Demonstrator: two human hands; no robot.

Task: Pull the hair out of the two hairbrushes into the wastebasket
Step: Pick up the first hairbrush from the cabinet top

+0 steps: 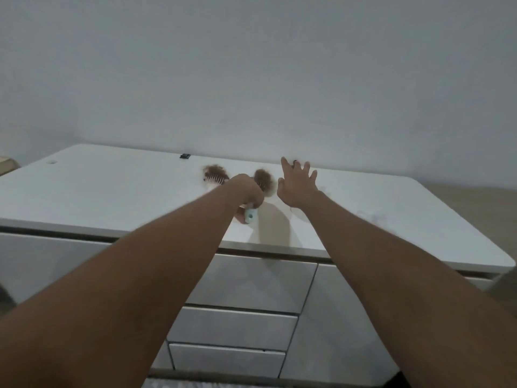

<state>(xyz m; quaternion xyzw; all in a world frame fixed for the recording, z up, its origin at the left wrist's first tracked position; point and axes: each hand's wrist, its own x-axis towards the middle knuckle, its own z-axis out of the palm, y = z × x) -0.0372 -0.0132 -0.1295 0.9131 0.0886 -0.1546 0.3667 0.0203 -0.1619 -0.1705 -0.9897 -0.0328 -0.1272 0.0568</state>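
Two hairbrushes clogged with brown hair are on the white desk top point(112, 197). The left one, a pinkish brush point(214, 177), lies flat by the back edge. The other hairbrush point(263, 179) has a light blue handle whose end point(249, 216) sticks out below my left hand point(246, 193), which grips that handle. My right hand point(297, 182) hovers just right of this brush with its fingers spread, holding nothing. No wastebasket is in view.
A small black object point(185, 156) sits at the desk's back edge against the grey wall. White drawers point(246, 284) stack below the desk front. A few stray hairs point(377, 217) lie on the desk at the right.
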